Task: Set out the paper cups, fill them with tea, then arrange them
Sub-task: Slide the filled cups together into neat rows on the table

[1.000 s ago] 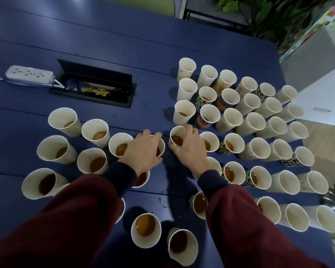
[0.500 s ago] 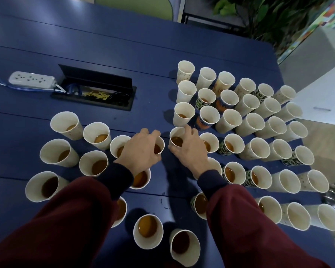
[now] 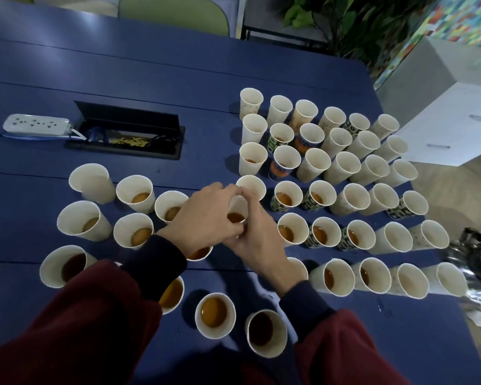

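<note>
Many white paper cups stand on the blue table [image 3: 150,73]. A left cluster [image 3: 135,191] and the front cups [image 3: 215,315] hold brown tea. In the right grid [image 3: 342,168] the near rows hold tea, while the far cups look empty or hide their contents. My left hand [image 3: 203,219] and my right hand [image 3: 257,237] meet at the middle, fingers curled round one cup of tea [image 3: 236,215] from both sides. Another white cup [image 3: 252,187] stands just behind my fingertips. My sleeves hide several cups close to me.
A white power strip [image 3: 36,125] and an open black cable box [image 3: 128,134] lie at the back left. A dark shiny kettle-like object [image 3: 472,252] sits at the table's right edge. A white cabinet [image 3: 456,126] and a plant [image 3: 353,20] stand beyond the table.
My hands were on two neighbouring cups, slightly apart. They have closed together around the single cup of tea between them. The camera has tilted a little.
</note>
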Available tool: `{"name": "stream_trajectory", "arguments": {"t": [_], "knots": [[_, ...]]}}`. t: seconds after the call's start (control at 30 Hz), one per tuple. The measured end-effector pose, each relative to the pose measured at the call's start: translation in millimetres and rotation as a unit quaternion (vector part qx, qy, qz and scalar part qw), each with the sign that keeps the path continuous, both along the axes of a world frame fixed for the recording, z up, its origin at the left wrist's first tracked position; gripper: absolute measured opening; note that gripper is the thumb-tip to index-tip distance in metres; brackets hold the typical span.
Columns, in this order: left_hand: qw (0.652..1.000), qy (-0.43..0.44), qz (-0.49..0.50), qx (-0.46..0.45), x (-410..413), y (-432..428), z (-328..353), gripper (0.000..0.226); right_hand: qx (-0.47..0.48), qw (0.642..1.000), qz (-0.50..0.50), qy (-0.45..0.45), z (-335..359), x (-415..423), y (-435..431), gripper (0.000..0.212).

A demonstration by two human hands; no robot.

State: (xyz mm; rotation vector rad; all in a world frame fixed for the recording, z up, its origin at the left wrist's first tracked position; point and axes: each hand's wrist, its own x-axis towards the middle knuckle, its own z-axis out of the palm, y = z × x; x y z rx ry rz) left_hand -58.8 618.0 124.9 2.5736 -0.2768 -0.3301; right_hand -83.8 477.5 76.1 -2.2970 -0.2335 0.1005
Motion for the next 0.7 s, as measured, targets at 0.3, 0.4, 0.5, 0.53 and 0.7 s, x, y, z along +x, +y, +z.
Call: {"name": "stream_trajectory", "arguments": {"t": [0.3, 0.4, 0.5, 0.53, 0.7], "knots": [[0.996, 0.026, 0.052, -0.071, -21, 16, -23, 0.056, -0.079, 0.992, -0.087, -0.041, -20, -13, -16, 0.064], [0.998, 0.013, 0.045, 0.038, -30, 24, -36, 0.056, -0.076, 0.99, -0.118, -0.01, -31, -15, -17, 0.054], [0.993, 0.012, 0.031, 0.112, -41, 29, -44, 0.059, -0.057, 0.991, -0.119, 0.021, -37, -17, -16, 0.049], [0.992, 0.017, 0.03, 0.125, -44, 30, -45, 0.062, -0.054, 0.991, -0.119, 0.027, -38, -17, -15, 0.049], [0.99, 0.038, 0.026, 0.13, -53, 32, -54, 0.066, -0.061, 0.987, -0.136, 0.057, -42, -19, -14, 0.055]]}}
